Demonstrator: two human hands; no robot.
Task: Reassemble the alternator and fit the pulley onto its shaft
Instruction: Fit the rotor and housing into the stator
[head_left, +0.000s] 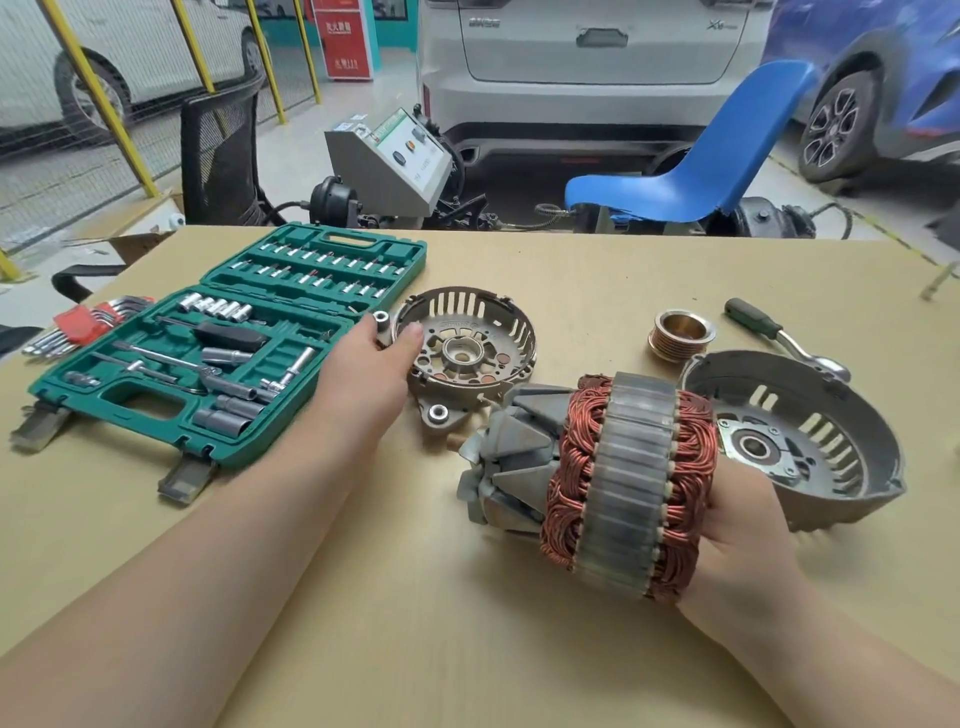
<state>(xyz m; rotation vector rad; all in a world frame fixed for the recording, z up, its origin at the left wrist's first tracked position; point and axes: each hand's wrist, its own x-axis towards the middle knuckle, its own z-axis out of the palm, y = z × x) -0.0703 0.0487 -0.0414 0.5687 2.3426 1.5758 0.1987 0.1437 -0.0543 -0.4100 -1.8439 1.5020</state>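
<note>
My right hand (748, 525) holds the stator (631, 483), a grey laminated ring with copper windings, lifted above the table with the claw-pole rotor (511, 467) sticking out of its left side. My left hand (374, 358) grips the left rim of the smaller slotted end housing (467, 348), which lies open side up on the table. The larger grey end housing (810, 441) lies behind my right hand. The grooved pulley (680, 335) stands alone on the table beyond the stator.
An open green socket set case (228, 343) lies at the left, with red-handled hex keys (78, 325) beside it. A ratchet wrench (779, 335) lies right of the pulley. A blue chair (701, 161) and a grey machine (389, 161) stand beyond the table's far edge.
</note>
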